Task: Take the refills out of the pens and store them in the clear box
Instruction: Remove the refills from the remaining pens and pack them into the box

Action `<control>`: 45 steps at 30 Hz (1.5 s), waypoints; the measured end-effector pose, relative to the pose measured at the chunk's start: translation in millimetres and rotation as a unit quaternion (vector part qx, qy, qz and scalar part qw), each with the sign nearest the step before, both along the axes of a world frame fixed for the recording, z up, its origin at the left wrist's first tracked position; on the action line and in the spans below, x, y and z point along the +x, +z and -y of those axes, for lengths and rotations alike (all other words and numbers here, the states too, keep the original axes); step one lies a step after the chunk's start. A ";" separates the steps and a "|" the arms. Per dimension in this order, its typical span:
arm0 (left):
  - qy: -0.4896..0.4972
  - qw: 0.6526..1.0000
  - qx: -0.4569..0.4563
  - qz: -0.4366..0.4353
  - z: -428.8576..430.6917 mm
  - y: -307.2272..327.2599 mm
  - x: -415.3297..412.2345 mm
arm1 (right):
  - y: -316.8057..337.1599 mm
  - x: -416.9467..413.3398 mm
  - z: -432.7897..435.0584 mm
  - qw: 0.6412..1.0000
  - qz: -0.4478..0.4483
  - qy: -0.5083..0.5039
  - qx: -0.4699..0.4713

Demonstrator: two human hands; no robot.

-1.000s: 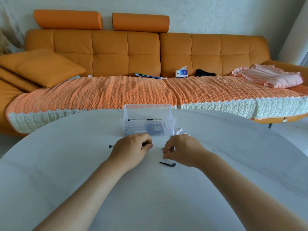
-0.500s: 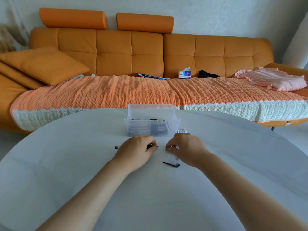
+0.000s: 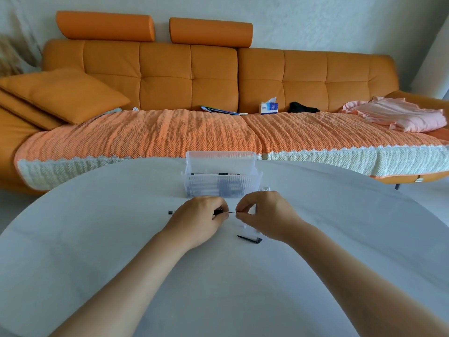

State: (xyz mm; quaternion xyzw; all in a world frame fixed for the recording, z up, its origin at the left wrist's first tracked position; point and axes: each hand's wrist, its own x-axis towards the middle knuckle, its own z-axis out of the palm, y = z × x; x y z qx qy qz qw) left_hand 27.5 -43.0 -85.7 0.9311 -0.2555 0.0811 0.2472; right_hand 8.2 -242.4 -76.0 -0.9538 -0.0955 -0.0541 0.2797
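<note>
Unreadable throughout: blue printing on the small white-and-blue cardboard tissue box [image 3: 269,108] on the orange padded sofa [image 3: 165,76], too small and blurred to make out as letters or numbers

Both bare forearms come in from the lower edge and converge toward the middle of the counter [image 3: 97,251], wrists held low. The left hand [image 3: 199,222] lies knuckles up, its fingers curled round a pen [image 3: 171,212] whose dark end sticks out past the hand's outer side. The right hand [image 3: 264,215] faces it, almost touching (only a sliver of gap between them). Its thumb and forefinger pinch the pen's thin tip and its other fingers are loosely curled behind.
</note>
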 end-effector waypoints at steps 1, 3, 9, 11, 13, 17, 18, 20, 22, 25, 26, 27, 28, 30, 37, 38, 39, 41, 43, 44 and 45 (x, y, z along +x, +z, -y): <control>-0.002 1.000 0.000 0.001 0.2 0.3 -0.5 | 0.2 -0.2 -0.4 1.000 0.001 0.004 0.006; -0.004 1.000 0.000 0.000 0.3 0.6 -1.0 | 0.1 -0.3 -1.5 1.000 0.004 0.012 0.016; -0.024 0.999 0.000 -0.028 0.9 0.4 -2.6 | -0.3 -3.9 -6.6 0.999 0.014 0.040 0.007; -0.024 0.999 -0.001 -0.041 -0.1 0.5 -2.5 | 0.1 -4.6 -6.3 0.999 0.022 0.042 0.008; -0.020 0.999 -0.009 -0.045 -1.1 1.0 -1.6 | 0.2 -5.5 -5.3 0.998 0.031 0.045 0.020; -0.015 0.998 -0.022 -0.055 -1.1 3.8 -3.0 | 0.0 -8.6 -4.5 0.997 0.040 0.049 0.032; -0.016 0.998 -0.016 -0.050 -1.2 4.3 -4.0 | -0.4 -9.2 -4.4 0.998 0.040 0.045 0.034; -0.019 0.999 0.007 -0.029 -1.1 5.6 -6.5 | -2.1 -9.8 -3.8 0.998 0.036 0.031 0.048; -0.021 1.000 0.011 -0.011 -1.3 6.4 -7.8 | -1.9 -11.1 -3.1 0.997 0.032 0.025 0.060; -0.027 0.999 -0.016 -0.018 -1.4 6.5 -9.1 | 0.4 -13.4 -1.9 0.998 0.038 0.045 0.022; -0.030 0.999 -0.024 -0.023 -1.2 6.3 -9.3 | 0.9 -14.1 -1.7 0.998 0.040 0.053 0.000; -0.031 0.999 -0.026 -0.027 -1.2 6.0 -9.0 | 1.3 -14.5 -1.7 0.997 0.041 0.058 -0.019; -0.032 0.999 -0.025 -0.031 -1.5 6.2 -9.0 | 1.6 -15.0 -1.6 0.997 0.038 0.061 -0.031; -0.036 0.998 -0.025 -0.038 -2.3 6.4 -8.4 | 2.0 -16.4 -1.5 0.996 0.025 0.068 -0.049; -0.050 0.997 -0.027 -0.054 -2.7 6.9 -8.8 | 5.7 -18.2 1.0 0.994 0.046 0.061 -0.075; -0.051 0.997 -0.028 -0.053 -2.8 6.7 -8.8 | 5.7 -18.2 1.1 0.994 0.041 0.066 -0.074; -0.054 0.997 -0.029 -0.051 -3.0 6.3 -8.7 | 5.1 -18.3 0.9 0.994 0.032 0.072 -0.075; -0.058 0.997 -0.031 -0.048 -3.7 4.9 -8.5 | 3.8 -19.0 0.2 0.992 0.018 0.084 -0.088; -0.061 0.997 -0.032 -0.045 -3.8 4.1 -8.4 | 4.4 -20.4 -0.1 0.992 0.018 0.083 -0.092; -0.061 0.997 -0.028 -0.039 -3.6 4.2 -8.5 | 4.6 -20.6 0.3 0.992 0.025 0.079 -0.090; -0.062 0.997 -0.023 -0.032 -3.4 4.7 -8.7 | 4.8 -20.8 0.7 0.992 0.036 0.077 -0.090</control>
